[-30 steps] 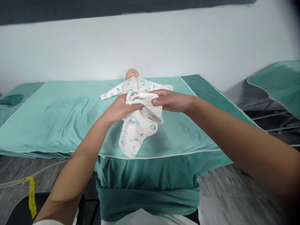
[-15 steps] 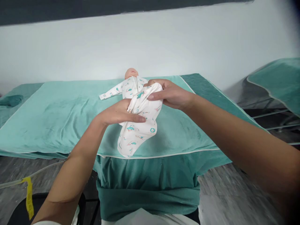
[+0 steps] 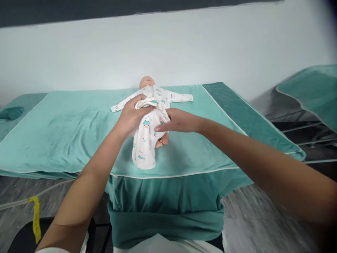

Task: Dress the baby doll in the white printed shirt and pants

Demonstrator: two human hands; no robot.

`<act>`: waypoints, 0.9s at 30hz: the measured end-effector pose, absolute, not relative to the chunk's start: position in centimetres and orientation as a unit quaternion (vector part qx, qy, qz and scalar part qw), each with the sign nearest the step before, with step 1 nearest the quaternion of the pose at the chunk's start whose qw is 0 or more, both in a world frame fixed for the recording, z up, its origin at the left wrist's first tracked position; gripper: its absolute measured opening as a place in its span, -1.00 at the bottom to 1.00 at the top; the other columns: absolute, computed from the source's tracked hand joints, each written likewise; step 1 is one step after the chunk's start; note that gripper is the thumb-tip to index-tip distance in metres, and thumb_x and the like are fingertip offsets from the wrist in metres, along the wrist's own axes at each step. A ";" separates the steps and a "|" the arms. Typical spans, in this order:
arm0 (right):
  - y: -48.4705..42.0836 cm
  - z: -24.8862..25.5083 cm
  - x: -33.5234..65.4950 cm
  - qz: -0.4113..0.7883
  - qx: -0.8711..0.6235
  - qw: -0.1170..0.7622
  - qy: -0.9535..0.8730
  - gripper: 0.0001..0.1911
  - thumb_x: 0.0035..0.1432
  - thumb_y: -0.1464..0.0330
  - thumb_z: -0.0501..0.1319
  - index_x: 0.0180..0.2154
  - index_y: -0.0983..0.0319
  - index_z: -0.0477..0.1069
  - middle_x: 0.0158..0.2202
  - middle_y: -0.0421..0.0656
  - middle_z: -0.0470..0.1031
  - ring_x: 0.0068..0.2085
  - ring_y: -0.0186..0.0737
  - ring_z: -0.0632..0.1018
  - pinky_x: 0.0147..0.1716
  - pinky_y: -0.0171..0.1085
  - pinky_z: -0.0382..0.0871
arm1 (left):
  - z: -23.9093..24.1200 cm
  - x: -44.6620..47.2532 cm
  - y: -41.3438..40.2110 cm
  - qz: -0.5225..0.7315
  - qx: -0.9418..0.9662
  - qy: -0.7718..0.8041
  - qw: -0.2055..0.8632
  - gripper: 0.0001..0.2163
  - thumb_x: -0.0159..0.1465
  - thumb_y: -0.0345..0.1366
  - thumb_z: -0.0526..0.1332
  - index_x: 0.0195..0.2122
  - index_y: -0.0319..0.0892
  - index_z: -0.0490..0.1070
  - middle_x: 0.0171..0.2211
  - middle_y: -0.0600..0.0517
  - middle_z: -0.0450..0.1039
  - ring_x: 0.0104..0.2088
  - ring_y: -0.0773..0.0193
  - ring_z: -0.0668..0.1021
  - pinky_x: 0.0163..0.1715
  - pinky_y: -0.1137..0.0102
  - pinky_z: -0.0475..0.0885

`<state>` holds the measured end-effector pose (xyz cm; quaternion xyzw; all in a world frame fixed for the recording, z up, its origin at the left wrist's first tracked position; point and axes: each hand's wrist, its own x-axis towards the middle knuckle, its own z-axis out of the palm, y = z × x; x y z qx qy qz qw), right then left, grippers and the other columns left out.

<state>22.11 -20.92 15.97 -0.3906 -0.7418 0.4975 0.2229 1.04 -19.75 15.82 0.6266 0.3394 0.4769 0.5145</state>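
White printed baby pants point(image 3: 144, 147) are bunched between my two hands, with one loose part hanging down over the bed. My left hand point(image 3: 133, 114) pinches the gathered cloth at its upper left. On the right side of the opening, my right hand point(image 3: 181, 121) grips the fabric, thumb lying across the front. Behind them a baby doll point(image 3: 146, 82) lies on its back, dressed in a matching long-sleeved top point(image 3: 158, 92) with both sleeves spread out. The doll's bare feet point(image 3: 162, 140) show below my right hand; its legs are mostly hidden by the pants.
A green-covered bed point(image 3: 71, 130) stands against a white wall point(image 3: 105, 52). Over a metal frame at the right hangs another green cloth point(image 3: 310, 91). A pale tube with a yellow tag point(image 3: 36, 219) crosses at lower left, near a black chair point(image 3: 23, 235).
Both hands have shifted, my left up and my right down, turning the pants. The doll's right-side sleeve and its feet have come into view.
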 end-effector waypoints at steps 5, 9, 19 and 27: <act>-21.6 15.2 20.7 0.533 -0.395 0.251 -0.705 -0.67 0.09 0.06 0.44 -0.29 0.20 0.60 -0.41 -0.14 0.64 -0.33 -0.11 0.62 -0.36 -0.20 0.48 | 15.5 1.9 -19.9 0.489 0.617 0.351 0.507 -0.74 0.19 -0.10 0.39 -0.19 -0.14 0.53 -0.26 0.03 0.58 -0.21 0.15 0.61 -0.16 0.32 0.50; -21.5 15.8 20.8 0.536 -0.398 0.374 -0.644 -0.68 0.10 0.10 0.43 -0.28 0.22 0.60 -0.33 -0.13 0.65 -0.29 -0.13 0.63 -0.32 -0.22 0.48 | 15.7 0.7 -20.0 0.409 0.643 0.341 0.551 -0.63 0.18 0.04 0.41 -0.20 -0.16 0.55 -0.41 0.01 0.57 -0.33 0.14 0.61 -0.27 0.30 0.51; -20.2 14.5 21.7 0.580 -0.358 0.479 -0.553 -0.72 0.10 0.15 0.43 -0.20 0.15 0.57 -0.25 -0.18 0.65 -0.25 -0.16 0.62 -0.28 -0.24 0.51 | 14.6 0.6 -19.8 0.402 0.592 0.290 0.636 -0.55 0.08 -0.05 0.51 -0.08 -0.17 0.57 -0.19 -0.06 0.66 -0.17 0.07 0.68 -0.15 0.26 0.58; -20.6 15.0 21.9 0.630 -0.324 0.329 -0.625 -0.54 0.00 0.05 0.51 -0.18 0.21 0.58 -0.31 -0.13 0.64 -0.27 -0.12 0.64 -0.29 -0.21 0.56 | 14.5 1.8 -20.1 0.459 0.527 0.255 0.668 -0.50 0.14 0.00 0.47 0.02 -0.16 0.52 -0.10 -0.09 0.66 -0.01 0.00 0.67 0.04 0.20 0.55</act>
